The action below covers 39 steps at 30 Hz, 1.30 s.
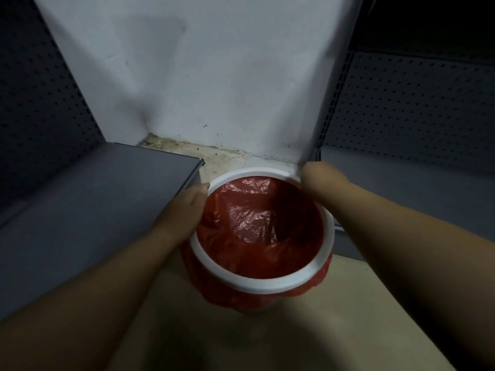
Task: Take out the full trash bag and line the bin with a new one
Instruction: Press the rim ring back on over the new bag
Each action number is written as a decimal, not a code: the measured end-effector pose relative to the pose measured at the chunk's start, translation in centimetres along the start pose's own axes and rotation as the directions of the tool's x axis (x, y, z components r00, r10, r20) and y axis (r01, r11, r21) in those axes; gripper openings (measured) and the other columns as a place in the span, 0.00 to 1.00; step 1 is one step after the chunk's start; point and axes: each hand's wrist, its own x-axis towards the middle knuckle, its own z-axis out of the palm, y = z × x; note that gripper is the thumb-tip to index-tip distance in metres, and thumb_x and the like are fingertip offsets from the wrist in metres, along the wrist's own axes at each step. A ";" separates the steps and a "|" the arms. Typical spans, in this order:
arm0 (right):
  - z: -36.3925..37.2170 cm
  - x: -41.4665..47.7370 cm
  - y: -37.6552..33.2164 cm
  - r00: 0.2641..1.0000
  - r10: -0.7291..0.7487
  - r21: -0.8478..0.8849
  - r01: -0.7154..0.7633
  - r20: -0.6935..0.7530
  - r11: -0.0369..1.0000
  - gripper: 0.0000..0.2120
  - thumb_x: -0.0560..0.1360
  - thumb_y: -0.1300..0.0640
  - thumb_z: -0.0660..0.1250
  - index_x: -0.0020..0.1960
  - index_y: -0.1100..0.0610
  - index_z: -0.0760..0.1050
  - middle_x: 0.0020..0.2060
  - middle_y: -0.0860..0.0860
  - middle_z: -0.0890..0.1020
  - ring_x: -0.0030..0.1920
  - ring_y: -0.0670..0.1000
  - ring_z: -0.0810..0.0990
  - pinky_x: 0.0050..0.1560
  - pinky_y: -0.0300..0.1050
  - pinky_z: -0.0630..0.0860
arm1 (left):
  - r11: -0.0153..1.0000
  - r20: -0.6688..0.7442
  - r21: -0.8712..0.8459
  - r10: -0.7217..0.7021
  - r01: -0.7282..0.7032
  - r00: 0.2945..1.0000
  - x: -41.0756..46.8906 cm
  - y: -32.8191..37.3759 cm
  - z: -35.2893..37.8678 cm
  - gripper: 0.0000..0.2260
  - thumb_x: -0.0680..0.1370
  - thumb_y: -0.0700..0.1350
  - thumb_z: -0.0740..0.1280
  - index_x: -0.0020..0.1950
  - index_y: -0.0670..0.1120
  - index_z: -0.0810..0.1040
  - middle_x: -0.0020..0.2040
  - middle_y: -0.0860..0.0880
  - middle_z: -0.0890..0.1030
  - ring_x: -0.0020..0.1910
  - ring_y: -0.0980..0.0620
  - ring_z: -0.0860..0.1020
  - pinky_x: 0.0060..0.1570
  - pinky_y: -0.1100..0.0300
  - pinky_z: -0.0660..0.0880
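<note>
A round bin stands on the floor in the corner, topped by a white ring rim (267, 283). A red plastic bag (257, 220) lines the inside, and its edge hangs out below the ring on the near side. The bag looks empty inside. My left hand (187, 207) rests against the rim's left side, fingers curled down along the outside. My right hand (312, 180) is at the rim's far right edge; its fingers are hidden behind the rim and wrist, so its grip is unclear.
A grey metal shelf (112, 188) lies low on the left, touching distance from the bin. Another grey shelf (401, 183) with a perforated back panel is on the right. A white wall (201, 76) stands right behind the bin. Beige floor (267, 338) lies in front.
</note>
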 end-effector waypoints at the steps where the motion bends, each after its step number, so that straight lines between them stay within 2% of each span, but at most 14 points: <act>1: 0.3 -0.1 0.1 1.000 -0.016 -0.001 0.016 -0.009 1.000 0.08 0.78 0.62 0.60 0.40 0.63 0.71 0.37 0.56 0.73 0.37 0.55 0.73 0.38 0.47 0.68 | 1.000 0.001 0.024 0.015 -0.015 1.000 0.0 0.0 0.1 0.19 0.82 0.50 0.48 0.70 0.51 0.67 0.71 0.48 0.68 0.69 0.50 0.66 0.60 0.60 0.60; 2: 0.7 0.0 0.2 0.997 -0.062 -0.004 0.062 -0.041 0.998 0.08 0.79 0.60 0.59 0.48 0.63 0.74 0.43 0.57 0.76 0.42 0.57 0.75 0.40 0.47 0.69 | 0.998 0.003 0.047 0.031 -0.032 0.999 0.1 0.1 0.2 0.19 0.82 0.49 0.49 0.71 0.50 0.67 0.72 0.48 0.68 0.70 0.51 0.65 0.62 0.60 0.60; 4: 1.6 -0.4 0.4 0.970 -0.209 0.007 0.212 -0.128 0.977 0.13 0.81 0.57 0.55 0.61 0.61 0.72 0.58 0.59 0.77 0.57 0.59 0.75 0.51 0.48 0.71 | 0.994 0.009 0.088 0.065 -0.065 0.998 0.3 0.2 0.4 0.19 0.82 0.48 0.49 0.72 0.48 0.65 0.73 0.49 0.65 0.72 0.52 0.62 0.68 0.60 0.57; 7: 2.8 -1.3 0.8 0.921 -0.345 0.164 0.374 -0.182 0.913 0.16 0.82 0.54 0.52 0.64 0.61 0.68 0.66 0.58 0.71 0.68 0.59 0.68 0.64 0.49 0.65 | 0.986 0.020 0.126 0.104 -0.105 0.994 0.6 0.5 0.8 0.19 0.82 0.47 0.50 0.73 0.47 0.62 0.76 0.49 0.60 0.75 0.53 0.56 0.72 0.58 0.50; 9: 3.7 -1.3 1.0 0.919 -0.360 0.222 0.389 -0.162 0.894 0.18 0.82 0.52 0.52 0.68 0.60 0.65 0.70 0.57 0.67 0.72 0.58 0.63 0.69 0.49 0.61 | 0.981 0.038 0.151 0.117 -0.122 0.992 0.6 0.6 1.1 0.20 0.82 0.47 0.50 0.74 0.47 0.60 0.76 0.50 0.58 0.75 0.54 0.53 0.73 0.57 0.48; 11: 4.4 -1.4 1.3 0.929 -0.347 0.223 0.368 -0.129 0.903 0.25 0.82 0.49 0.50 0.76 0.57 0.54 0.77 0.54 0.55 0.77 0.54 0.53 0.74 0.47 0.52 | 0.975 0.059 0.177 0.128 -0.136 0.990 0.5 0.7 1.5 0.20 0.82 0.47 0.49 0.74 0.47 0.59 0.77 0.50 0.56 0.75 0.54 0.52 0.73 0.56 0.47; 13: 4.9 -1.3 1.6 0.930 -0.341 0.217 0.365 -0.140 0.905 0.26 0.82 0.48 0.48 0.77 0.55 0.48 0.78 0.52 0.50 0.78 0.51 0.49 0.75 0.45 0.47 | 0.963 0.063 0.222 0.145 -0.156 0.987 0.5 0.7 1.7 0.20 0.82 0.47 0.49 0.74 0.46 0.59 0.77 0.49 0.57 0.76 0.53 0.52 0.73 0.56 0.47; 17: 5.7 -1.1 1.9 0.930 -0.333 0.245 0.362 -0.152 0.899 0.27 0.82 0.46 0.45 0.78 0.53 0.46 0.78 0.50 0.50 0.77 0.50 0.48 0.75 0.45 0.47 | 0.928 0.074 0.321 0.174 -0.188 0.982 0.7 0.4 2.3 0.21 0.82 0.48 0.47 0.75 0.46 0.57 0.77 0.48 0.56 0.76 0.52 0.52 0.73 0.56 0.46; 21: 6.5 -1.0 2.0 0.929 -0.333 0.229 0.363 -0.162 0.903 0.27 0.82 0.45 0.45 0.78 0.52 0.46 0.78 0.50 0.50 0.77 0.50 0.49 0.75 0.44 0.46 | 0.905 0.082 0.375 0.185 -0.203 0.979 1.0 -0.4 3.2 0.22 0.81 0.50 0.46 0.75 0.46 0.55 0.77 0.48 0.57 0.76 0.52 0.52 0.73 0.55 0.48; 24: 6.6 -0.8 2.1 0.927 -0.334 0.222 0.367 -0.172 0.903 0.26 0.82 0.45 0.45 0.77 0.52 0.47 0.78 0.50 0.51 0.77 0.49 0.50 0.75 0.44 0.47 | 0.910 0.074 0.367 0.178 -0.192 0.981 1.0 -0.7 3.3 0.29 0.76 0.55 0.41 0.75 0.47 0.56 0.76 0.49 0.58 0.75 0.52 0.54 0.73 0.56 0.49; 29: 6.4 -1.0 2.0 0.933 -0.329 0.160 0.350 -0.143 0.923 0.28 0.81 0.44 0.45 0.77 0.53 0.45 0.78 0.51 0.50 0.78 0.50 0.48 0.75 0.47 0.47 | 0.891 0.073 0.418 0.161 -0.177 0.984 1.2 -0.4 3.3 0.31 0.74 0.56 0.41 0.75 0.47 0.57 0.76 0.48 0.59 0.75 0.51 0.55 0.73 0.54 0.50; 34: 5.9 -2.8 1.7 0.950 -0.288 0.065 0.297 -0.123 0.953 0.29 0.81 0.42 0.43 0.77 0.53 0.42 0.78 0.51 0.45 0.78 0.50 0.43 0.76 0.52 0.41 | 0.855 0.067 0.485 0.171 -0.182 0.983 0.0 0.2 3.2 0.28 0.76 0.54 0.42 0.74 0.46 0.58 0.76 0.46 0.59 0.75 0.50 0.55 0.73 0.55 0.47; 37: 6.1 -6.3 1.2 0.930 -0.338 0.046 0.348 -0.142 0.937 0.29 0.81 0.43 0.44 0.78 0.55 0.44 0.78 0.52 0.46 0.78 0.50 0.43 0.76 0.50 0.40 | 0.875 0.069 0.444 0.180 -0.192 0.981 -2.1 0.9 3.5 0.25 0.78 0.53 0.44 0.74 0.47 0.59 0.76 0.48 0.59 0.75 0.51 0.54 0.74 0.53 0.49; 39: 6.6 -9.1 1.0 0.918 -0.383 0.048 0.389 -0.099 0.920 0.28 0.81 0.44 0.44 0.78 0.55 0.45 0.78 0.51 0.48 0.78 0.49 0.44 0.76 0.48 0.40 | 0.899 0.114 0.390 0.168 -0.200 0.979 -4.1 1.6 4.1 0.22 0.80 0.53 0.46 0.74 0.49 0.57 0.76 0.50 0.58 0.75 0.53 0.52 0.73 0.54 0.48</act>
